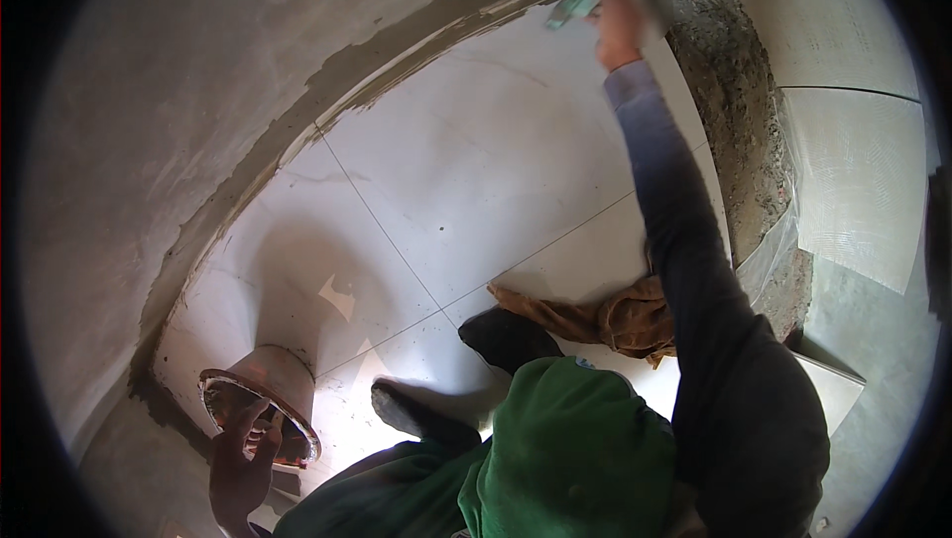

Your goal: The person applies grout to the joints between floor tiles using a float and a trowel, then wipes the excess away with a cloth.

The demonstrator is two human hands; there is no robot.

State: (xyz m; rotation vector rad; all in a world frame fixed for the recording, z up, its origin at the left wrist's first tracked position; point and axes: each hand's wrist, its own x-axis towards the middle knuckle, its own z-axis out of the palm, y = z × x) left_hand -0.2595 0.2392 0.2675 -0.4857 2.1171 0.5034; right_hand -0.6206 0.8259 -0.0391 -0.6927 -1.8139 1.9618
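Observation:
My right hand (622,24) is stretched to the far end of the tiled floor, closed around a flat teal-green hand tool (580,0). Motion blurs the hand and tool, so the tool's exact kind is unclear. It is near the tile edge, where grey mortar (397,57) runs along the wall's foot. At the lower left, my left hand (243,474) grips the near rim of a tilted bucket (281,375), its fingers curled into the mouth. The bucket rests on the white tiles (476,161); its dark contents are hard to make out.
A crumpled brown cloth (620,320) lies on the tiles beside my dark-covered feet (511,340). Rough rubble and mortar (729,92) border the tiles on the right. Beyond are large loose tiles (863,181) and plastic sheeting (778,250). A grey wall (169,92) curves along the left.

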